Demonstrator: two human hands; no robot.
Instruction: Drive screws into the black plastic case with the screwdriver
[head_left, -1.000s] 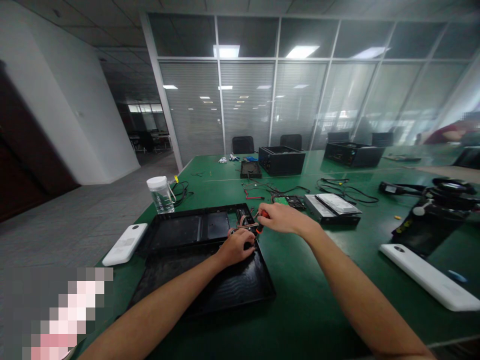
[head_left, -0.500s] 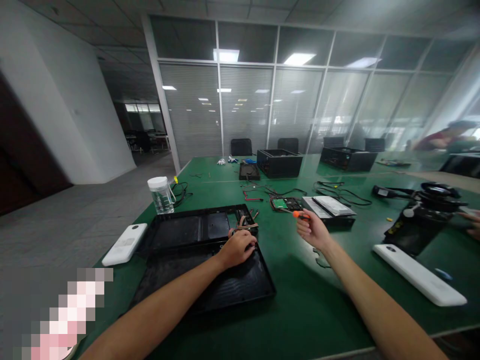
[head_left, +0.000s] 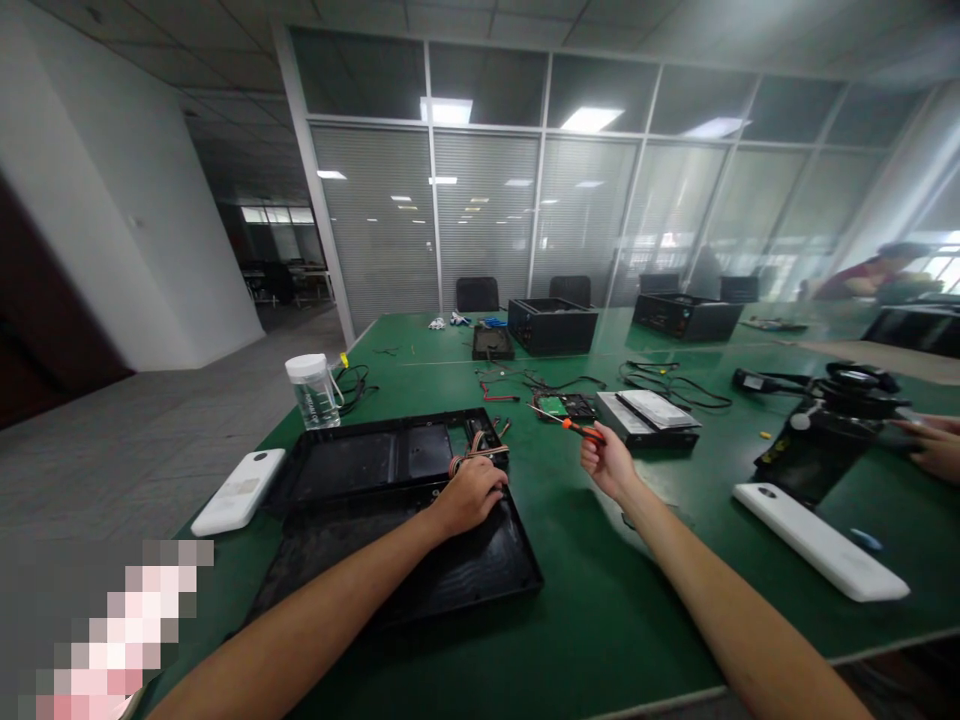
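My right hand [head_left: 609, 462] is closed around the orange-and-black handle of a screwdriver [head_left: 576, 429], held above the table. Its thin shaft points left and slightly up, clear of the black case. On the open black plastic case [head_left: 360, 460], my left hand [head_left: 471, 492] rests with its fingers curled near the right end, beside a bundle of striped ribbon wires [head_left: 480, 447]. Whatever those fingers pinch is hidden under them. The case's two shallow halves lie side by side on the green table [head_left: 600, 620].
A clear bottle [head_left: 315, 392] and a white power bank [head_left: 238, 492] stand left. Beyond my right hand lie a green circuit board [head_left: 553, 406] and a metal drive [head_left: 652, 425]. Another white power bank [head_left: 821, 545], a black bag [head_left: 806, 440] and another person's hand [head_left: 937, 445] are right.
The screwdriver has turned in my right hand, so its handle and shaft now show, pointing left. My left hand stays at the same place on the case. The whole view has shifted slightly.
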